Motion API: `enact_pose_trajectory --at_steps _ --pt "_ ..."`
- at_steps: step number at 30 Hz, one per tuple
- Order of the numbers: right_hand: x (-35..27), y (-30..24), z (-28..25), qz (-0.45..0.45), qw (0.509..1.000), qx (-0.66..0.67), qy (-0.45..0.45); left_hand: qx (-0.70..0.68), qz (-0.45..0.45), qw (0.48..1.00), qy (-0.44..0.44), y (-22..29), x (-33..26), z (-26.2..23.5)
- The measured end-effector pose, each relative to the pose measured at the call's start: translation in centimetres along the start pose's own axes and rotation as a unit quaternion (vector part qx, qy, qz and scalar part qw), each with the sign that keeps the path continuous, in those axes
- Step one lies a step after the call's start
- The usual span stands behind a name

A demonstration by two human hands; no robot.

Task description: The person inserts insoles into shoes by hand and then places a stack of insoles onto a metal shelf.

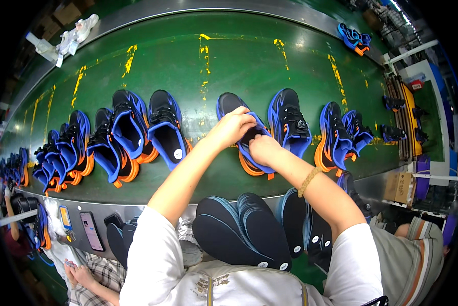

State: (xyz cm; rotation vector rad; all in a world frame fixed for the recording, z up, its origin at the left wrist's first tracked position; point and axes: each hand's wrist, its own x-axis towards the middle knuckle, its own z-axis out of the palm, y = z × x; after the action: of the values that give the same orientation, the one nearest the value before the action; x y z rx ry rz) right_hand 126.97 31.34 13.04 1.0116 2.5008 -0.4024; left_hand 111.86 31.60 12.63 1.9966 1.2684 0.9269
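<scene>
We cannot see the opening of the blue and black shoe (249, 140) on the green conveyor surface (203, 66), since the left hand (232, 127) and right hand (263, 149) cover it; their fingers (249, 121) curl down out of sight, so what they grip stays hidden. Our own forearms hide part of its orange sole. The stack of dark insoles (241, 232) disappears partly behind our white sleeves. At the far left, the row of shoes (15, 168) shrinks into a blur (the fisheye rim bends and darkens everything there). The phone screen (92, 230) is too small to make out. A co-worker's hands (76, 273) are cut off near the lower edge.
</scene>
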Motion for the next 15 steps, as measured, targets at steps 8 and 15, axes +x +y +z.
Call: enact_pose_trajectory --at_steps 8,15 --pt "-1.0 0.8 2.0 -0.015 0.997 0.028 0.065 -0.008 0.025 0.999 0.034 -0.3 0.0 1.0" --pt "0.2 -0.8 -1.5 -0.053 0.978 -0.097 -0.178 0.003 0.02 0.999 0.037 0.0 -0.4 0.8"
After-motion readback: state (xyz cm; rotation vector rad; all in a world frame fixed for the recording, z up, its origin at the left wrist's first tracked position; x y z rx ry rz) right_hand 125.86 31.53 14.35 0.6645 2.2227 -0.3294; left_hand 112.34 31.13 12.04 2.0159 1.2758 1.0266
